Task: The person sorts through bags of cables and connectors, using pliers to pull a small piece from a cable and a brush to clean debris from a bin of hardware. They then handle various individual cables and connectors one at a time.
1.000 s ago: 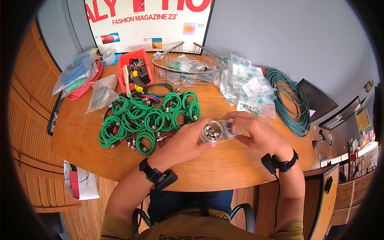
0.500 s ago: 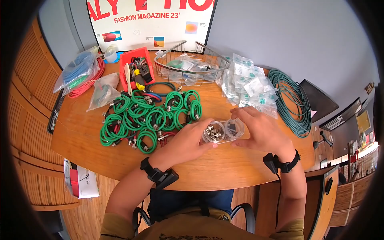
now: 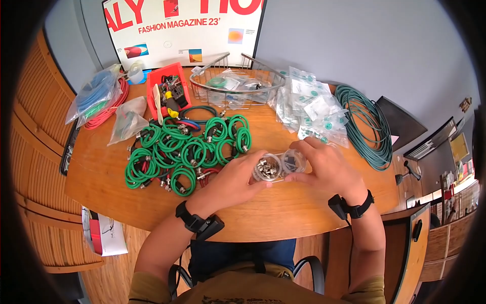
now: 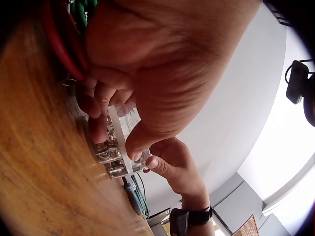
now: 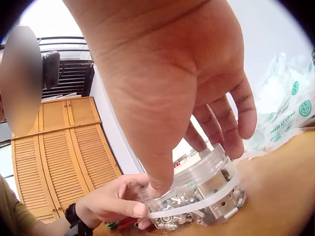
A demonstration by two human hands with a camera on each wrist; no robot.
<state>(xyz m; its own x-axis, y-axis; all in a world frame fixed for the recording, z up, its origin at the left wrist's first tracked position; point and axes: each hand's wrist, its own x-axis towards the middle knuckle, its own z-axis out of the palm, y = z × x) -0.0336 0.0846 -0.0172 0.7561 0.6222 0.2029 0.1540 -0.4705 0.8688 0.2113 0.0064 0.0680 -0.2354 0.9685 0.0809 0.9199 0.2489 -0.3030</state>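
At wooden table [image 3: 253,220], right of green cables [image 3: 183,152], gripping clear twin-cup container [image 5: 202,204] in left hand [image 3: 235,177], with right hand [image 3: 329,166] spread round its right side; might spill metal connectors [image 3: 268,168] if tipped.

At 11 o'clock in the head view, a black-edged panel [image 3: 177,38] is displaying "FASHION MAGAZINE 23'" beneath a cut-off "ALY" in red. At 3 o'clock in the right wrist view, a clear plastic bag [image 5: 281,110] is bearing "NEUTRIK" in green.
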